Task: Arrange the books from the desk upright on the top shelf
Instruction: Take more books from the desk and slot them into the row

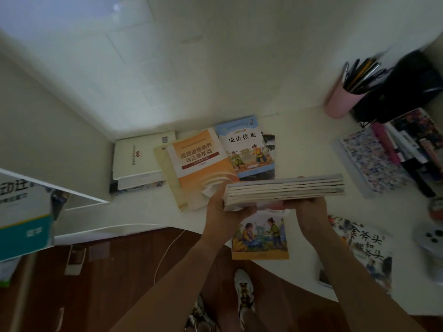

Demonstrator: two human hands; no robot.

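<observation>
A flat stack of several thin books (285, 189) is held above the white desk (143, 212). My left hand (224, 207) grips its left end and my right hand (305, 207) holds it from below near the middle. On the desk lie an orange textbook (199, 161), a blue picture book (244, 144), thick white books (137, 161), a picture book with children (260, 236) under the stack, and a painted-cover book (364, 250) at the right. A book with a teal band (24, 216) stands on the shelf (79, 190) at the left.
A pink pen cup (342, 99) and a dark object (407, 85) stand at the back right. A patterned folder (369, 159) and more stationery lie at the right. Brown floor, a white cable (167, 250) and my shoes (243, 291) show below the desk edge.
</observation>
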